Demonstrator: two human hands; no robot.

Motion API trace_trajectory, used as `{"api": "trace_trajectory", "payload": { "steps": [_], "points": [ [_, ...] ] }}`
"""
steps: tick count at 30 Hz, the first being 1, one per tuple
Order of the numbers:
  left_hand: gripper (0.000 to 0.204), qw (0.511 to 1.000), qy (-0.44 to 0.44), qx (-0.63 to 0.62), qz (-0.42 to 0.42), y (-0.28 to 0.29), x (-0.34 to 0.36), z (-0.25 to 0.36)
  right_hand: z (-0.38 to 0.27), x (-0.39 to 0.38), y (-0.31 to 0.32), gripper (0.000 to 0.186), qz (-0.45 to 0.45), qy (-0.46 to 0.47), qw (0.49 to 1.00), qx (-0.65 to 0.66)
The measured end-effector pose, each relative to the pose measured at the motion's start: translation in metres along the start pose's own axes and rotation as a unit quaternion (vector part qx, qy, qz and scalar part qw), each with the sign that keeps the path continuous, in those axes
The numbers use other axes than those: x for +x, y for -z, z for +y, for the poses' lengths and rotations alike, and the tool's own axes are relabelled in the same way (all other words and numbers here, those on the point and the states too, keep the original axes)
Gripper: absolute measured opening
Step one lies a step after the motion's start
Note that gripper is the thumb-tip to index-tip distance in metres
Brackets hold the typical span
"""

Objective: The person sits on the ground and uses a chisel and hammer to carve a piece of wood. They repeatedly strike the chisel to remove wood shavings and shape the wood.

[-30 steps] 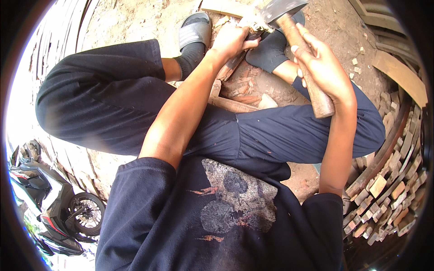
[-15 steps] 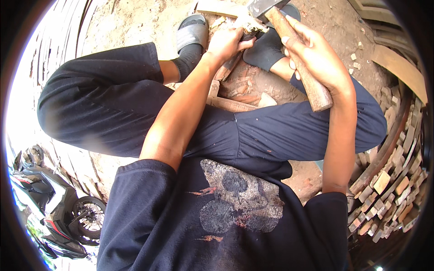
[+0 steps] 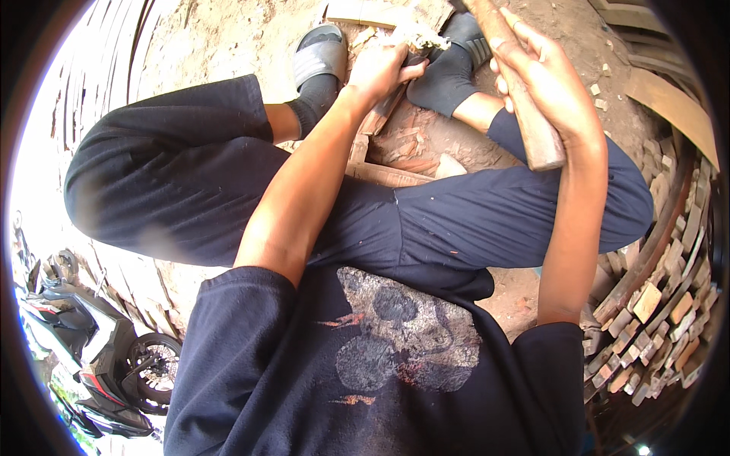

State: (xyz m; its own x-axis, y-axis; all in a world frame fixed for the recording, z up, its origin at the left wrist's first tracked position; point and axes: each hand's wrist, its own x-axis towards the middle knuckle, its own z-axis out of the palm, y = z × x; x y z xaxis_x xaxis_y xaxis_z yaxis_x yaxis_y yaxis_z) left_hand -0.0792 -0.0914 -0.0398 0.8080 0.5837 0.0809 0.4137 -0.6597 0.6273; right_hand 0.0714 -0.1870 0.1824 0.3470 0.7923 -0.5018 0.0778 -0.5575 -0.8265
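My left hand (image 3: 378,74) is closed around a dark-shafted tool that looks like a chisel (image 3: 415,59), with a pale, frayed, splayed top (image 3: 418,34). Its lower end is hidden behind my hand, near a piece of wood (image 3: 380,115) on the ground between my feet. In my right hand (image 3: 553,91) is a hammer, gripped by its thick wooden handle (image 3: 538,137). The hammer is raised to the right of the chisel, apart from it, and its head lies beyond the upper edge of the view.
Both feet, in dark socks and grey slides (image 3: 319,57), flank the work. Wood pieces (image 3: 389,175) and chips lie on the dirt ground (image 3: 228,38). Stacked wood offcuts (image 3: 646,304) stand at right, under a curved board (image 3: 673,110). A motorbike (image 3: 106,372) is parked at lower left.
My right hand has lifted the hammer up and to the right, away from the chisel, and its metal head has left the view. My left hand stays nearly still.
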Motion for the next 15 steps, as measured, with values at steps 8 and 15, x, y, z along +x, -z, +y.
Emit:
{"api": "trace_trajectory", "payload": {
  "steps": [8,15],
  "points": [
    [0.053,1.0,0.017,0.011,0.007,0.004,-0.001,-0.001,0.018,0.009,0.012,0.052,-0.059,-0.048,0.992,-0.105],
    [0.054,0.999,0.024,-0.002,-0.038,0.002,0.002,0.002,0.024,0.011,-0.014,0.057,0.04,0.024,0.997,-0.067]
  ]
}}
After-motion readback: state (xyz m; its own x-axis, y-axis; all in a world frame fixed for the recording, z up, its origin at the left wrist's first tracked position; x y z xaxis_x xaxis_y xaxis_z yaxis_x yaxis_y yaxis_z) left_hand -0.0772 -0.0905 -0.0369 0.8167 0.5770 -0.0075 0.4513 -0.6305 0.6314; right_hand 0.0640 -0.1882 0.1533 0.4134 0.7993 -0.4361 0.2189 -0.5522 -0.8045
